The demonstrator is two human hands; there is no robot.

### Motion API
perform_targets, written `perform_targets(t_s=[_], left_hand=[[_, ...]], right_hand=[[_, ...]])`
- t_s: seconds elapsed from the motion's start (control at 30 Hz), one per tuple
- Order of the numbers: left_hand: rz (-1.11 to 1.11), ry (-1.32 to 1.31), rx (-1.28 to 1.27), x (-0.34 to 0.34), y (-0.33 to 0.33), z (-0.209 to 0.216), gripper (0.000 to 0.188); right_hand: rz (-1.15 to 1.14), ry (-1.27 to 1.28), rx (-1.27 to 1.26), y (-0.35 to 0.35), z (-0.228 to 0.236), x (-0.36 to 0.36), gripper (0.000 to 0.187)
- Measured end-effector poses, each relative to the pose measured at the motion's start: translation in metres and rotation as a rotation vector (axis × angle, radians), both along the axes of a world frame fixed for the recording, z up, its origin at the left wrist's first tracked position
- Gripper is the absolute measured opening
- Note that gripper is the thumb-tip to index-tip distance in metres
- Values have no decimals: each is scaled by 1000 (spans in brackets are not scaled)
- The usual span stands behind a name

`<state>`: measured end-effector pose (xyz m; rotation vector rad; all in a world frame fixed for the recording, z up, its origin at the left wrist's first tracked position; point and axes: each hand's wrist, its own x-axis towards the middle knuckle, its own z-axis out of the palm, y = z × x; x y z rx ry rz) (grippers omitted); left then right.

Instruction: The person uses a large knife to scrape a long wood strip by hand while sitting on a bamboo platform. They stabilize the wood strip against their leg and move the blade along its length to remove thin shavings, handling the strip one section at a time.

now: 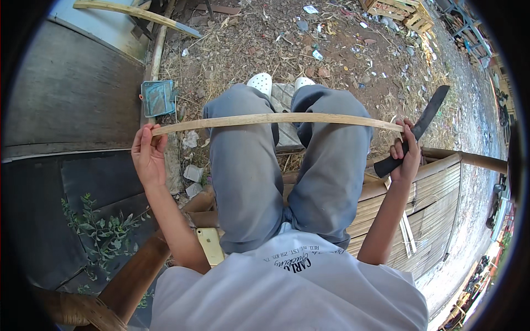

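Both hands' grip closes on the bamboo strip [276,118] ends above the knees, right hand [407,154] also clasping a knife [417,129].

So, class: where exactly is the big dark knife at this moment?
In the head view the knife is on the person's right, gripped in the right hand together with one end of the bamboo strip, its blade pointing up above the bamboo bench.

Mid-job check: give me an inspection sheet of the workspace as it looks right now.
Surface: bamboo slat bench under the seated person; dirt ground ahead.
Job's things: long bamboo strip held level across the knees; dark machete.
Clutter: phone on the seat, blue tray, litter and straw.
Hands: left hand grips the strip's end; right hand holds the machete and the other end.
Cables: nothing seen.
Surroundings: wooden pallets, leafy plant.
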<state>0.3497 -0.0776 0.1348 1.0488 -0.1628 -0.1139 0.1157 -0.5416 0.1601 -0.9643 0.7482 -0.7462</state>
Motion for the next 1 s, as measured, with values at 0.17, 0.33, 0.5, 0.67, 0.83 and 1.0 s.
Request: perform_targets(t_s=[0.17,0.33,0.5,0.67,0.83,1.0], left_hand=[[49,321,-145,-11,-32,-31,28],[-25,420,-185,-22,-53,-51,28],[-76,445,-202,-25,-57,-60,27],[-81,496,-258,-28,-62,-58,23],[-94,510,-278,-30,-78,-64,22],[-6,350,-244,-18,-43,-25,20]], right_hand=[[86,-175,335,-10,-33,5,23],[102,-185,525,-5,-58,18,12],[117,-197,601,1,-61,21,11],[167,-232,618,-2,-64,21,8],[187,-194,609,6,-78,25,8],[108,-404,596,-26,-60,6,8]])
